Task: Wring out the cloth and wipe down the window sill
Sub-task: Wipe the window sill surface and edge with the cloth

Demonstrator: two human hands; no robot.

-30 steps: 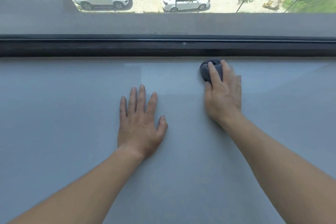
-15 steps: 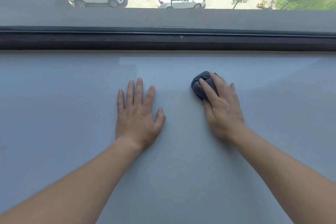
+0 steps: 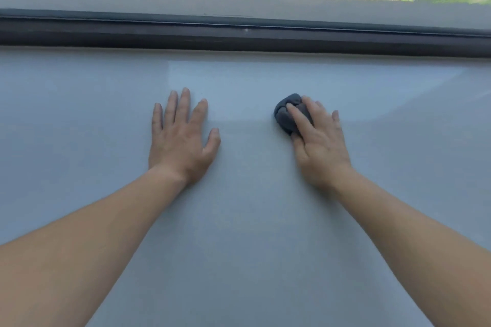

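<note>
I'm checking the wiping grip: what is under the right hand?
A balled dark cloth sits under the fingers of the right hand, pressed on the window sill. Its left part shows; whatever lies beneath fingers and palm is covered.

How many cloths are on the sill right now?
1. A balled-up dark cloth lies on the sill, right of centre, under the right hand's fingers. The hand covers part of it; no other cloth shows.
</note>
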